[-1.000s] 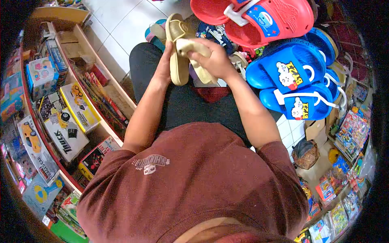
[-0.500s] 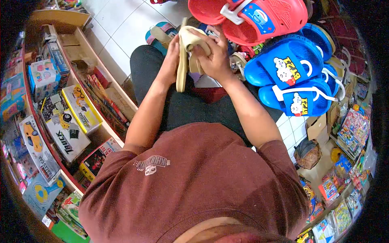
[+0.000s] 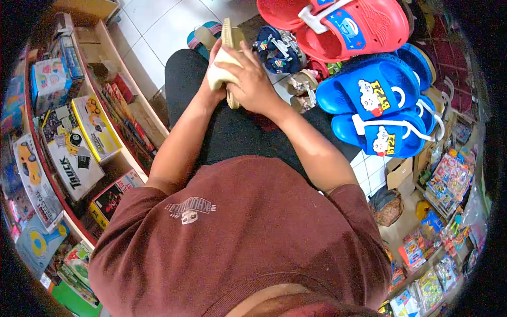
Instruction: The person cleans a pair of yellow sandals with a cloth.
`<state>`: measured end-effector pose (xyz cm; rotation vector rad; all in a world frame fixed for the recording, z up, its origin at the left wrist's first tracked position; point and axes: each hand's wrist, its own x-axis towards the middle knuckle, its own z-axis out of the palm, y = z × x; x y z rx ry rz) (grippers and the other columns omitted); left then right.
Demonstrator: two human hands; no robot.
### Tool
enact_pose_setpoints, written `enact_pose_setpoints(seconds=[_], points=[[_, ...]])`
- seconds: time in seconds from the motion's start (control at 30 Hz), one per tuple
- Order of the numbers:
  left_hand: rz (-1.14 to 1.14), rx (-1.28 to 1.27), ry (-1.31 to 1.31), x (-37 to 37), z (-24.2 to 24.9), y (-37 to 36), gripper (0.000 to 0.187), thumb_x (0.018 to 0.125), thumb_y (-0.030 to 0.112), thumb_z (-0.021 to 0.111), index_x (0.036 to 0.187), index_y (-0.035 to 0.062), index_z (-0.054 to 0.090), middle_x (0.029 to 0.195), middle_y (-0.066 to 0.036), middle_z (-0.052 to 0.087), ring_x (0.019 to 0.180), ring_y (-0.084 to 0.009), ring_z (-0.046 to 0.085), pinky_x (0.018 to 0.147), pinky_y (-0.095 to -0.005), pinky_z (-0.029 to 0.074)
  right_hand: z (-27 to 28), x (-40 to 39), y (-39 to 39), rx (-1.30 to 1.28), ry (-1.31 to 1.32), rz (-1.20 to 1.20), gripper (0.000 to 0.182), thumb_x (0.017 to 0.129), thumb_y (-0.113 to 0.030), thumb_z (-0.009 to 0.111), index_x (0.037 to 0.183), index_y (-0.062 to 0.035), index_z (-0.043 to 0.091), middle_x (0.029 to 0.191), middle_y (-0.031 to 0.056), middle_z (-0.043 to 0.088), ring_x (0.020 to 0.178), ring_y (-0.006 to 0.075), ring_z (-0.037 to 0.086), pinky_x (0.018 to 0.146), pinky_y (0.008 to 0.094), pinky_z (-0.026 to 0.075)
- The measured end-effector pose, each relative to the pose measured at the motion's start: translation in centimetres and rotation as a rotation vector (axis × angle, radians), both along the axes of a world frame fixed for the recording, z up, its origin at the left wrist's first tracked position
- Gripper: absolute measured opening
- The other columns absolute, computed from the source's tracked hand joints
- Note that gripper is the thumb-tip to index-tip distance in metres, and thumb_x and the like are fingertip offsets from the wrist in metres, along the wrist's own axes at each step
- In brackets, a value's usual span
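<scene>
A tan slide sandal [image 3: 227, 33] is held upright over the lap, its sole nearly edge-on. My left hand [image 3: 212, 91] is closed on the sandal's left side, with most of its fingers hidden behind it. A soft pale cream cloth [image 3: 221, 70] lies over the sandal's middle and droops on the left. My right hand [image 3: 252, 84] presses that cloth around the sandal, its fingers bent across it. Right of the hands are dark blue patterned sandals [image 3: 277, 50] and a light strappy pair [image 3: 302, 87].
Red clogs [image 3: 351, 29] and blue slides [image 3: 375, 95] on white hangers crowd the right. A teal-and-pink sandal [image 3: 205, 37] rests on the white tiles [image 3: 158, 26]. Boxed toys [image 3: 71, 150] fill the wooden shelf at left; packaged goods [image 3: 449, 174] cover the lower right.
The cream cloth and my right hand have moved left and down, across the sandal. The sandal has shifted slightly left, uncovering the dark blue sandals. The view has shifted a little.
</scene>
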<state>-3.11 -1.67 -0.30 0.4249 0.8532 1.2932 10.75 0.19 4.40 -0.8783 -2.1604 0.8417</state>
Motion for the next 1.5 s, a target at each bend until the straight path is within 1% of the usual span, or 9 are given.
enact_pose_setpoints(seconds=[0.33,0.37,0.57,0.77,0.83,0.93,1.1,1.23,1.5], points=[[-0.052,-0.326,-0.507,-3.4,-1.4,0.8,0.077,0.088,0.077,0.033,0.127,0.0115,0.048,0.108,-0.017,0.06,0.094,-0.032,0.066,0.079,-0.0471,0.058,1.7,0.4,-0.8,-0.153,0.221,0.254,0.054,0.068,0.001,0.061,0.119,-0.0175,0.066,0.135,0.0109,0.056,0.136,0.0402,0.038,0.115,0.0499,0.027],[-0.181,-0.198,-0.775,-3.8,-2.7,0.5,0.068,0.092,0.069,0.039,0.13,0.0129,0.043,0.112,-0.018,0.059,0.097,-0.0325,0.065,0.082,-0.0466,0.058,1.8,0.3,-0.9,-0.181,0.304,0.169,0.055,0.068,0.002,0.061,0.119,-0.0177,0.066,0.134,0.0111,0.056,0.135,0.0401,0.039,0.115,0.05,0.028],[-0.058,0.144,0.35,0.6,-3.0,1.7,0.063,0.098,0.027,0.054,0.149,0.0171,0.018,0.139,-0.016,0.046,0.122,-0.0299,0.053,0.098,-0.0464,0.05,0.1,0.8,1.0,0.062,0.082,-0.168,0.054,0.078,-0.018,0.074,0.13,-0.0191,0.06,0.146,0.0206,0.041,0.138,0.0495,0.027,0.115,0.054,0.024],[0.178,-0.164,-0.115,0.3,-2.4,1.0,0.053,0.099,0.03,0.047,0.146,0.0091,0.033,0.147,-0.015,0.039,0.135,-0.0269,0.041,0.113,-0.0384,0.034,-1.0,-0.4,0.5,-0.1,0.038,0.091,0.049,0.08,-0.014,0.068,0.128,-0.0204,0.062,0.153,0.0104,0.035,0.143,0.0481,0.016,0.117,0.0541,0.018],[-0.092,0.028,-0.622,-2.4,-6.7,1.8,0.045,0.103,0.042,0.035,0.136,0.014,0.045,0.131,-0.009,0.055,0.124,-0.0267,0.051,0.097,-0.0445,0.048,-0.8,-0.9,0.1,-0.149,0.082,0.18,0.049,0.08,-0.009,0.067,0.127,-0.021,0.063,0.149,0.0072,0.041,0.144,0.0446,0.017,0.119,0.0528,0.014],[-0.034,-0.05,-0.408,-3.7,-7.5,1.7,0.051,0.1,0.052,0.037,0.131,0.0132,0.049,0.116,-0.012,0.059,0.107,-0.0276,0.059,0.089,-0.0438,0.052,-0.5,-0.9,0.6,-0.172,0.189,0.369,0.045,0.081,-0.007,0.066,0.126,-0.012,0.062,0.137,0.0069,0.055,0.139,0.0342,0.035,0.117,0.0497,0.022],[0.2,-0.222,-0.533,-2.6,-1.8,2.5,0.068,0.084,0.07,0.055,0.117,0.0103,0.054,0.086,-0.008,0.055,0.067,-0.0162,0.054,0.06,-0.0307,0.052,-2.1,2.0,1.6,-1.471,0.905,0.095,0.038,0.096,-0.027,0.045,0.123,-0.0029,0.057,0.115,0.0145,0.065,0.095,0.0236,0.067,0.086,0.0399,0.055],[0.002,-0.127,-0.993,-2.7,0.5,2.7,0.069,0.076,0.056,0.07,0.118,0.004,0.051,0.091,-0.008,0.05,0.063,-0.012,0.045,0.057,-0.0211,0.046,-2.9,3.2,3.2,-1.634,1.206,-0.199,0.042,0.097,-0.037,0.043,0.121,-0.006,0.057,0.105,0.011,0.068,0.094,0.0242,0.067,0.086,0.0401,0.054],[-0.205,-0.333,-0.226,-2.4,1.7,1.7,0.062,0.075,0.037,0.055,0.122,-0.0036,0.053,0.101,-0.016,0.063,0.093,-0.0264,0.063,0.086,-0.0375,0.053,-5.4,2.0,3.7,-1.645,1.305,-0.261,0.044,0.098,-0.045,0.044,0.122,-0.0117,0.057,0.112,0.0086,0.066,0.1,0.0241,0.064,0.089,0.0414,0.052]])
